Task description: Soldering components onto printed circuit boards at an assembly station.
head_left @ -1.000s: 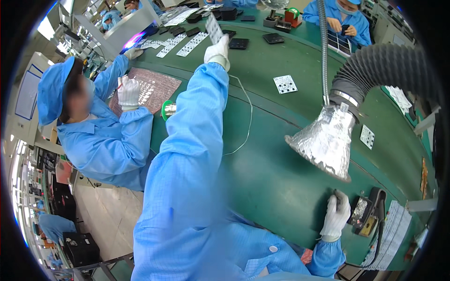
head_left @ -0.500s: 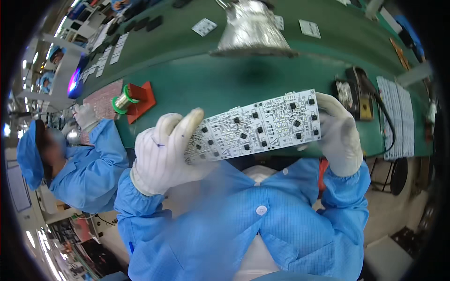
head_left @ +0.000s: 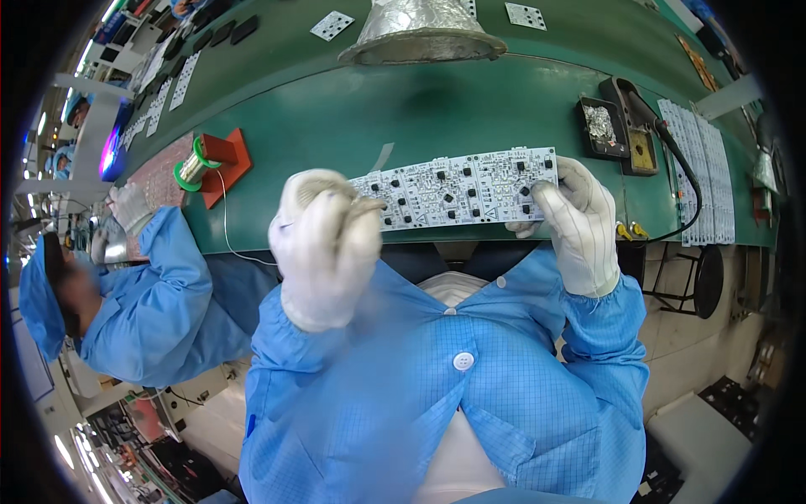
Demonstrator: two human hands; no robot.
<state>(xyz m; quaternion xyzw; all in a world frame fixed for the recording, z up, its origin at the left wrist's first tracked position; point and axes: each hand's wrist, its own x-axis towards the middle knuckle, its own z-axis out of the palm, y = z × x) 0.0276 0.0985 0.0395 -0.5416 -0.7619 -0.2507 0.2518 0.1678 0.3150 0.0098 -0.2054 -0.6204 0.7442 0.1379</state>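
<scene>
- On my feed, the right hand [head_left: 579, 231], white-gloved and right of centre, pinches the right end of a white circuit board [head_left: 462, 193], thumb on the upper face.
- The board spans the centre of the frame, its black components facing me, in front of the near edge of the green bench [head_left: 487, 101].
- The left hand [head_left: 327, 252], left of centre, has its fingers curled over the board's left end and blocks my view of it; I cannot tell whether it grips the board.
- Left of that hand, a thin pale wire [head_left: 225, 210] trails from a green-rimmed spool [head_left: 195, 165] on a red stand [head_left: 238, 164].
- At upper right I have a black tray [head_left: 600, 126] of silvery scraps, a soldering-iron holder [head_left: 643, 153] touching it, and a looping black cable [head_left: 696, 189].
- Beyond these, at the right, lie stacked white board strips [head_left: 701, 176].
- A foil-covered cone [head_left: 420, 34] hangs at top centre, covering part of the bench from me.
- A co-worker [head_left: 168, 302] in blue sits at the left, near a pinkish sheet [head_left: 168, 164].
</scene>
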